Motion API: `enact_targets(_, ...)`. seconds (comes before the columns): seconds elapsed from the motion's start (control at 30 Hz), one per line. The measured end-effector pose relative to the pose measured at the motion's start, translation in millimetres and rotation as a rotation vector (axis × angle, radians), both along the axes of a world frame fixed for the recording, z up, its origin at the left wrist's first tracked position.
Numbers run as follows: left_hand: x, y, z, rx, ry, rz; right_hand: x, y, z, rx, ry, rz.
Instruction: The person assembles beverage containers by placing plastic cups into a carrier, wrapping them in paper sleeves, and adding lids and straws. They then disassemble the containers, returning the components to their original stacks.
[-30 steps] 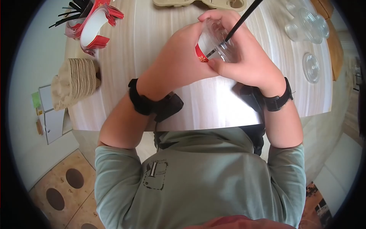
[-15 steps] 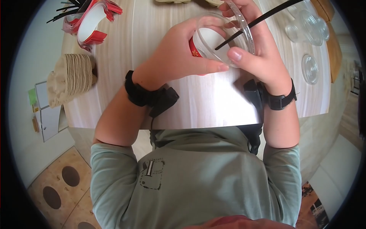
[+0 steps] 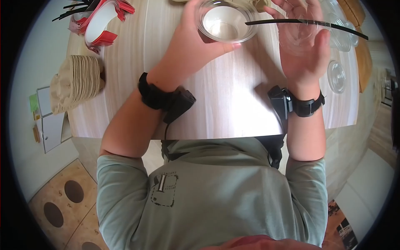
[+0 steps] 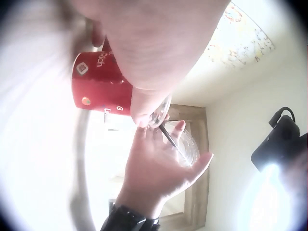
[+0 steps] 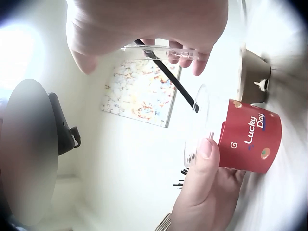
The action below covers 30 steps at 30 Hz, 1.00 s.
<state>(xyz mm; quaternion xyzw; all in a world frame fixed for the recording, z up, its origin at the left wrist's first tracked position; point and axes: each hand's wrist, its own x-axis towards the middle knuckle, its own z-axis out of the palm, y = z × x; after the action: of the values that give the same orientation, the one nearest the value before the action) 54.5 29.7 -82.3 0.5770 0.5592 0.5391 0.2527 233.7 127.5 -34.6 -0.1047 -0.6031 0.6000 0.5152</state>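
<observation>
My left hand (image 3: pixel 191 46) grips a clear plastic cup (image 3: pixel 249 31) in a red paper sleeve (image 5: pixel 250 137) lettered "Lucky Day", thumb near the rim. The cup's open mouth faces up in the head view, and the white inside of the sleeve shows through. Apart from it on the right, my right hand (image 3: pixel 304 58) holds a clear round lid (image 4: pixel 186 147) against its fingers, the thumb spread away. A black straw (image 3: pixel 283 21) runs through the lid, its short end pointing at the cup rim, its long end past the hand.
Brown moulded-pulp cup carriers (image 3: pixel 79 83) stand stacked at the table's left edge. Behind them lie red paper sleeves (image 3: pixel 102 25) and several black straws (image 3: pixel 73 9). Another clear lid (image 3: pixel 336 77) lies at the right, near clear cups (image 3: pixel 343 39). One more carrier (image 5: pixel 252 77) stands beyond the cup.
The lid with its straw has come away from the cup, moving right with my right hand. My left hand has tilted the cup more upright and moved it slightly away from the body.
</observation>
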Motion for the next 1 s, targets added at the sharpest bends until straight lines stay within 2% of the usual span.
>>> enact_targets(0.03,-4.0,1.6,-3.9,0.012,0.003,-0.054,-2.0,0.4,-1.5,0.038,0.031,-0.007)
enact_targets(0.13,0.7,0.4,-11.7,0.071,-0.172,0.056,2.9,10.5,-9.0,0.009,0.224,0.228)
enact_targets(0.2,7.6,-2.5,-1.5,0.155,-0.011,0.125,5.9,13.3,-7.1,0.006,0.264,0.29)
enact_targets(0.27,14.2,-10.6,19.6,0.267,0.296,0.188,7.1,17.0,-9.1,0.063,0.277,0.304)
enact_targets(0.33,10.3,-23.5,40.3,0.402,0.759,0.251,9.1,17.7,-10.1,0.077,0.223,0.253)
enact_targets(0.4,10.7,-22.7,48.4,0.446,0.744,0.172,12.1,12.1,-4.6,0.128,0.11,0.216)
enact_targets(0.43,11.1,-22.1,50.2,0.467,0.737,0.134,11.4,9.9,-4.2,0.214,0.058,0.208)
enact_targets(0.5,13.2,-21.9,46.7,0.502,0.675,0.053,5.8,4.2,6.9,0.58,-0.06,0.252)
enact_targets(0.53,13.9,-22.1,44.8,0.519,0.645,0.011,6.5,-4.2,8.7,0.68,-0.088,0.272)
enact_targets(0.63,12.0,-27.0,44.4,0.48,0.671,-0.03,4.8,-13.7,4.4,0.577,-0.13,0.296)
enact_targets(0.67,13.6,-26.1,43.9,0.468,0.642,-0.015,4.1,-7.7,3.4,0.659,-0.127,0.273)
enact_targets(0.73,14.9,-25.3,43.6,0.433,0.603,-0.026,5.2,-0.9,0.7,0.643,-0.102,0.262)
enact_targets(0.77,15.4,-25.2,43.6,0.414,0.587,-0.029,6.8,-1.4,-2.5,0.543,-0.081,0.275)
enact_targets(0.93,14.3,-23.7,38.3,0.389,0.556,0.007,-9.8,-18.8,3.1,0.226,0.305,0.369)
enact_targets(1.0,13.4,-25.0,39.6,0.38,0.542,0.003,15.2,-11.2,27.6,0.167,0.418,0.339)
